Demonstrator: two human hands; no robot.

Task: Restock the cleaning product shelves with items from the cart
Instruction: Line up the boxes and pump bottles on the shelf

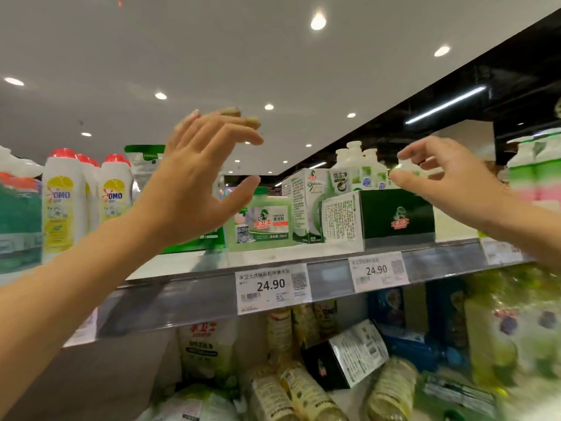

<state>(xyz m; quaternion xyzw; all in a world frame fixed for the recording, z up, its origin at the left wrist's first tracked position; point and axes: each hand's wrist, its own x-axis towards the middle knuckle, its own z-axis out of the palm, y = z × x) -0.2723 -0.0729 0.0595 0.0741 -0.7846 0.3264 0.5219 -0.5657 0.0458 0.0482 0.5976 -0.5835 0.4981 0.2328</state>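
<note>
Our left hand [197,177] spreads open and empty before the top shelf [188,264], beside glossy white, red-capped OMO bottles [60,205]. Our right hand [449,180] curls above a dark green cardboard box [397,214]; whether it pinches the blurred white bottle [405,167] we cannot tell. Price tags [271,285] read 24.90.

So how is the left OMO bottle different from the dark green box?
The OMO bottle is tall, white and rounded with a red cap; the dark green box is low and square-cornered. The bottle wears a yellow label; the box has a white side of small print. Both stand on the top shelf.
</note>
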